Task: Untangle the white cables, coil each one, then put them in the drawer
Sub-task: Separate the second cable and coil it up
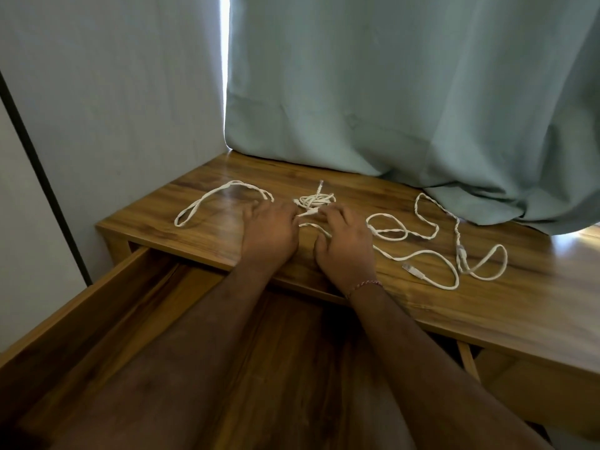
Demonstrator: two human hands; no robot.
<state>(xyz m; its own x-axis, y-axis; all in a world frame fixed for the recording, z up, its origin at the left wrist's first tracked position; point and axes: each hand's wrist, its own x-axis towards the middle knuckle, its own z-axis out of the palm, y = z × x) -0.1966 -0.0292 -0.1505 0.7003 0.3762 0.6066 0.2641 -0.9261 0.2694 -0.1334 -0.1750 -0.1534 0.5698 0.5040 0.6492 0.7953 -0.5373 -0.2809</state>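
Observation:
White cables lie tangled across a wooden desk top (487, 306). A small knotted bundle (316, 200) sits just beyond my fingertips. A twisted loop (214, 196) runs off to the left, and long twisted loops (431, 235) spread to the right, ending in a connector (413, 271). My left hand (269, 232) rests palm down on the desk, fingers over the cable near the bundle. My right hand (344, 245) is beside it, fingers curled on a strand by the bundle; the grip is hidden. The drawer (97, 319) stands pulled out below my forearms.
A pale green curtain (406, 92) hangs down onto the back of the desk and drapes over its right part, touching the rightmost cable. A grey wall (113, 92) closes the left side. The drawer's wooden side rail (65, 313) juts toward me at the left.

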